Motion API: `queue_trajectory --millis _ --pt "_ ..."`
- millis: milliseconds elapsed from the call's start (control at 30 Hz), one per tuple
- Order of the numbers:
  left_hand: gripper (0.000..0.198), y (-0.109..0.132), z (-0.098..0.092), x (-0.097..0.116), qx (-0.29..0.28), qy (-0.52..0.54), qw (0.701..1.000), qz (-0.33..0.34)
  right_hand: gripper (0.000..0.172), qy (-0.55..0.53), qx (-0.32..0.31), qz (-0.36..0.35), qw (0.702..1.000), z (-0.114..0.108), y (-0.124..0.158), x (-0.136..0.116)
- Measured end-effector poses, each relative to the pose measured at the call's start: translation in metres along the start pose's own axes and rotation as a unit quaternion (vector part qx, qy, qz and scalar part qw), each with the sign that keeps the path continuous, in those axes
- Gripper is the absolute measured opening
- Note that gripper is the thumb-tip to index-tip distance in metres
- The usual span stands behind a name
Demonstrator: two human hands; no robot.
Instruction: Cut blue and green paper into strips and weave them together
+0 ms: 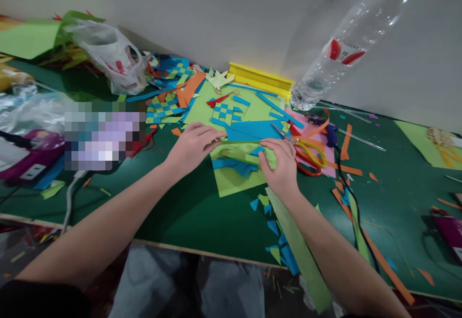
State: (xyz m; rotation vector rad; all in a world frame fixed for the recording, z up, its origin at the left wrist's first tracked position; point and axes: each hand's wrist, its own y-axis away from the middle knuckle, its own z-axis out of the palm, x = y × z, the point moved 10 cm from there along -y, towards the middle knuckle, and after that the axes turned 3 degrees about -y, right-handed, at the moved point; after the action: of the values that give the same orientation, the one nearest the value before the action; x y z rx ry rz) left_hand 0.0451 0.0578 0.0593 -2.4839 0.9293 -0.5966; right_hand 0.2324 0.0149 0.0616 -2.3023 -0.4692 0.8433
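Between my two hands a light green paper strip is stretched, its long edge facing away from me. The fingertips of my left hand pinch its left end. My right hand grips the right end, thumb toward me, with a bit of blue paper showing by the fingers. Under the strip lie blue paper pieces on a green paper sheet. Beyond the hands rests a woven blue-and-green paper fish with a red tassel. Scissors with yellow and red handles lie beside my right hand.
A tall plastic bottle stands at the back right, near a yellow tray-like holder. A plastic bag and more woven pieces sit at left. Paper scraps and a black cable lie on the green table.
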Motion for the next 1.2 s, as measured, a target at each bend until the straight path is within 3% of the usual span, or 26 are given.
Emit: queue_trajectory --millis 200,367,533,767,867,1033,1200 --pt "0.020 0.003 0.001 -0.023 -0.007 -0.007 0.996 -0.089 0.014 -0.064 0.030 0.109 0.992 -0.006 0.000 0.034" --pt "0.019 0.007 0.002 -0.036 -0.005 0.016 0.990 -0.142 0.014 -0.084 0.048 0.131 0.987 -0.008 0.002 0.042" --pt "0.020 0.007 -0.003 -0.029 0.018 0.067 0.985 -0.157 0.016 -0.068 0.012 0.043 0.997 -0.003 -0.002 0.010" --pt "0.018 0.002 0.004 0.010 -0.001 0.113 0.993 -0.044 0.033 -0.061 -0.129 -0.140 0.980 0.024 0.015 -0.046" --pt "0.017 0.003 0.009 0.020 -0.015 0.145 0.989 -0.013 0.040 -0.051 -0.170 -0.161 0.971 0.034 0.021 -0.049" --pt "0.021 0.004 0.013 0.013 -0.035 0.170 0.983 -0.055 0.040 -0.048 -0.170 -0.183 0.967 0.033 0.021 -0.051" --pt "0.028 0.004 0.012 0.005 -0.027 0.231 0.968 -0.094 0.021 -0.041 -0.172 -0.203 0.963 0.034 0.023 -0.057"
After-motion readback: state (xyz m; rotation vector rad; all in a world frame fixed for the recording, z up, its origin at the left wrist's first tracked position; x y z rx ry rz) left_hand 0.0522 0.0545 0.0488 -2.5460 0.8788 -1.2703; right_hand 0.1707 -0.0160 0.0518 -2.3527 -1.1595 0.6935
